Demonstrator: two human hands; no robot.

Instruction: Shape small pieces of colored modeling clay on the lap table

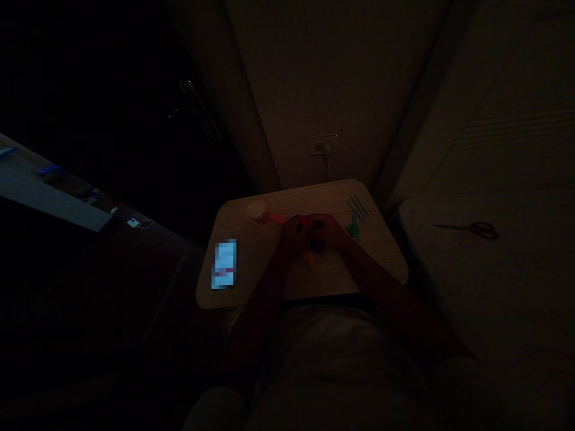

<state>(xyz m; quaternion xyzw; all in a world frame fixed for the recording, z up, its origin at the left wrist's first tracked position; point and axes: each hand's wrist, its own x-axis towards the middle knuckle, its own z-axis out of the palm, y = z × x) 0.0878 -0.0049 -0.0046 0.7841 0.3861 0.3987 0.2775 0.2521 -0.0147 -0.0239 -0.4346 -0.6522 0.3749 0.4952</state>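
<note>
The room is very dark. My left hand (291, 234) and my right hand (329, 227) meet over the middle of a small wooden table (256, 263). Their fingers are bent together around a small red piece (305, 222), mostly covered, whose kind I cannot make out. Just below the fingers is a dark bluish round thing (317, 244). An orange crumpled-looking bit (309, 258) lies nearer to me. Left of my left hand is a flat pinkish-red piece (277, 218), beside a pale tub (257, 212). A bright green clump (353, 230) lies right of my right hand.
Several thin bluish sticks (358, 208) lie at the table's back right. A phone with a lit screen (224, 264) is at the left. Scissors (483, 230) rest on a pale surface to the right. A wall socket (323, 145) with a plugged-in cable is behind the table.
</note>
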